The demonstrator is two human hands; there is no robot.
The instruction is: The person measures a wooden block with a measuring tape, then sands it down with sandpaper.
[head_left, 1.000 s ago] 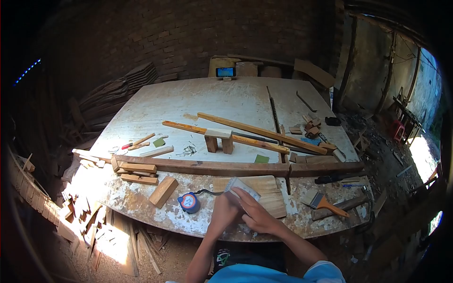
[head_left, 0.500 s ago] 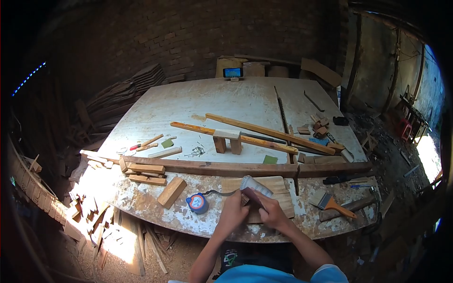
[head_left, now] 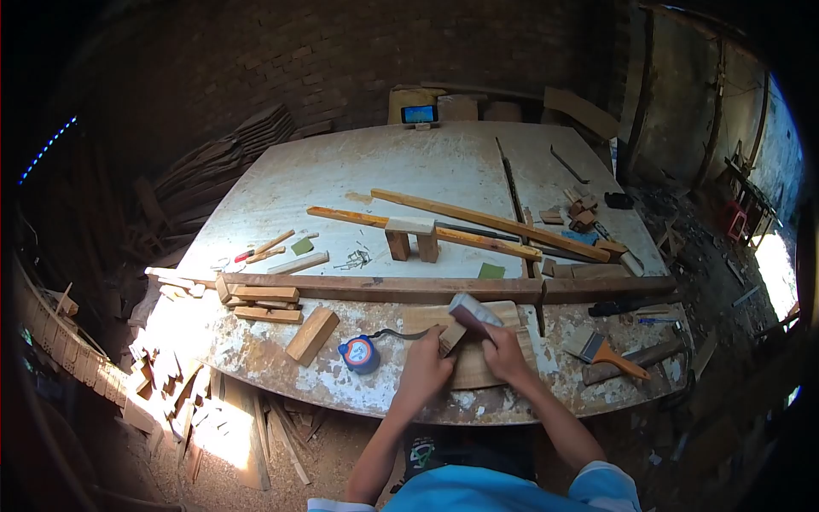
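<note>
My left hand [head_left: 426, 367] is closed around a small wooden block [head_left: 452, 338] above the near part of the table. In my right hand [head_left: 507, 353] is a curled sheet of sandpaper [head_left: 474, 314], brown on one face and pale on the back, pressed close against the block. Under both hands lies a flat wooden board [head_left: 482, 375]. A blue tape measure [head_left: 362, 355] with a dark strap sits to the left of my left hand. Beyond it rests a loose wooden block [head_left: 313, 336]. My fingers partly hide the held block.
A long wooden beam [head_left: 409, 292] crosses the table [head_left: 341, 175]. Behind it stands a small wooden stand [head_left: 411, 227] by two long sticks. Small wood pieces [head_left: 266, 302] are stacked at left. A paintbrush [head_left: 607, 353] lies at right.
My right hand has moved slightly right with the sandpaper, which has tilted and swung upward. More of the wooden block in my left hand shows. The view has shifted a little.
</note>
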